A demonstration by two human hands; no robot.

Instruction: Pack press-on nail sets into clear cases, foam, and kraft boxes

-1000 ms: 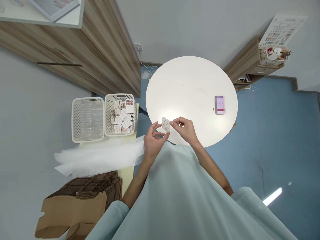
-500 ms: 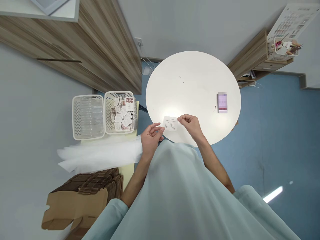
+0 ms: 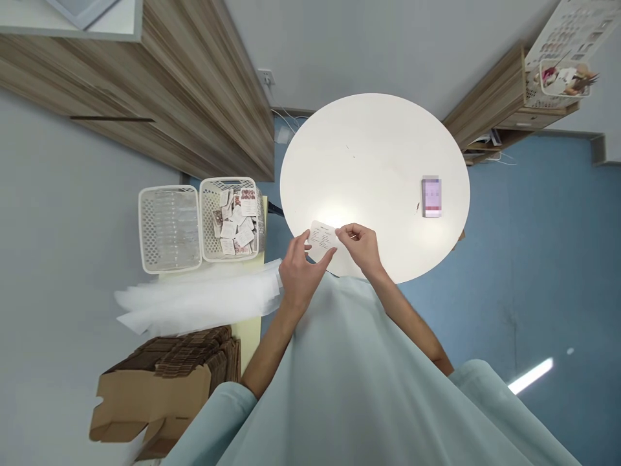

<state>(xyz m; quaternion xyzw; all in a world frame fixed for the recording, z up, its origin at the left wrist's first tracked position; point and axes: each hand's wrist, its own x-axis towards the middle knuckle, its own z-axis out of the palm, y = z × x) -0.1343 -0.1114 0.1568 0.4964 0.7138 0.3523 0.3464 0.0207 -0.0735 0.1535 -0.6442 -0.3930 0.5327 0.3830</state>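
A small white printed card is held between my two hands over the near left edge of the round white table. My left hand spans its near side, fingertips at the left edge and thumb at the lower right corner. My right hand pinches the upper right corner between thumb and forefinger, with the other fingers curled in. The card lies slightly turned, its lines of text facing up.
A phone with a blurred screen lies on the table's right side. On the left stand a white basket of loose cards and a white basket of clear plastic pieces. Nearer are white translucent sheets and folded cardboard boxes.
My left hand has moved up and right, its thumb reaching across to the card's lower right corner. The card has turned clockwise and shifted slightly left, with my right hand following.
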